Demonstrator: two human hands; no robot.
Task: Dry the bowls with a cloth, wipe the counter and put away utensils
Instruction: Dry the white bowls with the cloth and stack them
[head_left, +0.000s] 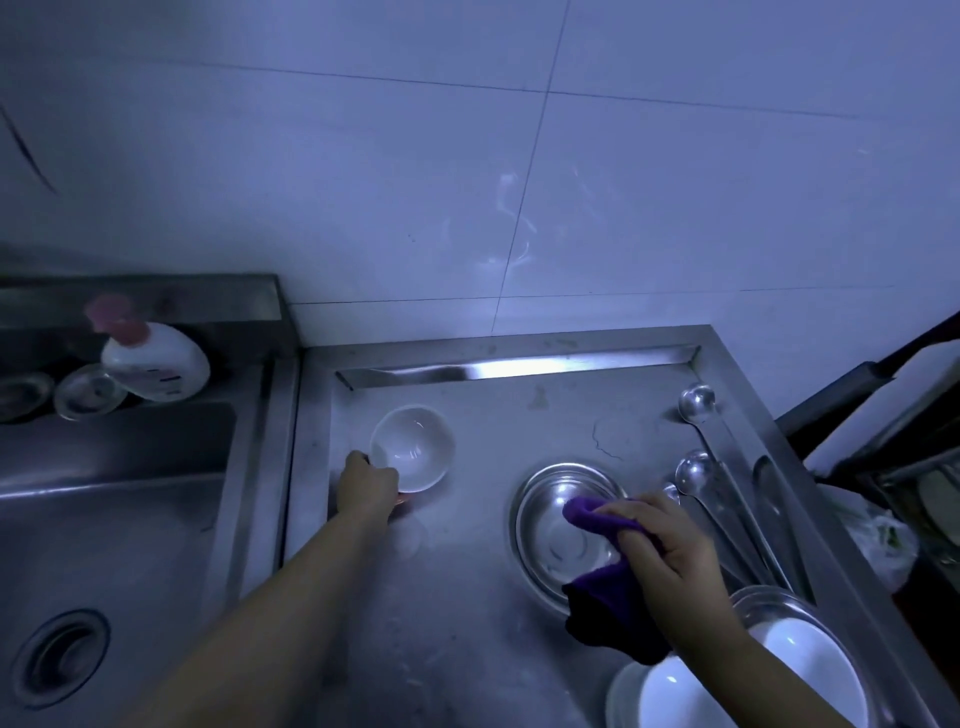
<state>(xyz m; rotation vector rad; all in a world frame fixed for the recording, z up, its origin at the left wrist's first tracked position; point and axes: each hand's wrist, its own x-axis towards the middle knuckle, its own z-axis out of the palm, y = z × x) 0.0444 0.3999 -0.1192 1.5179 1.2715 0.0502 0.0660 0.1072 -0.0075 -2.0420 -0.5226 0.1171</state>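
Observation:
My left hand grips the near rim of a clear glass bowl standing on the steel counter. My right hand holds a purple cloth pressed against the right inner side of a steel bowl; the cloth's tail hangs down over the bowl's near rim. Several steel ladles and spoons lie along the counter's right side. White bowls sit stacked at the bottom right, one inside a steel bowl.
A sink with a drain lies to the left. A white pump bottle and small glass dishes rest on the ledge behind it. The tiled wall rises behind. A dark rack stands at the right.

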